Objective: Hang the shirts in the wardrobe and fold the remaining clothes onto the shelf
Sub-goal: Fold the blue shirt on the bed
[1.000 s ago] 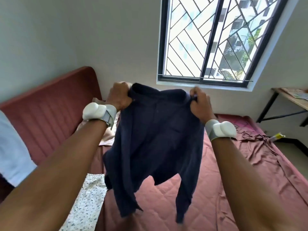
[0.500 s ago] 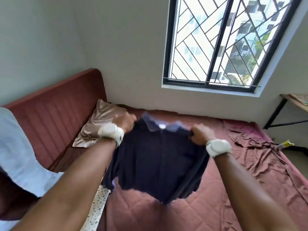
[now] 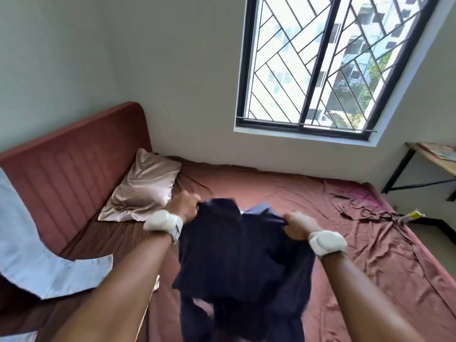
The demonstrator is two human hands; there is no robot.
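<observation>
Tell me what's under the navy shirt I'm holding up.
Under the navy shirt, held by the left hand and right hand, lies the maroon bedsheet. Whatever lies directly beneath the hanging cloth is covered.

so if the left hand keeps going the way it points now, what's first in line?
Probably the satin pillow. The left hand, gripping the navy shirt, points up-frame toward the bed's head end, with bare bedsheet just beyond it. Depth is unclear from one view.

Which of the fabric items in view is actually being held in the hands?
The dark navy shirt, gripped at its top by the left hand and right hand; the light blue cloth lies untouched at left.
</observation>
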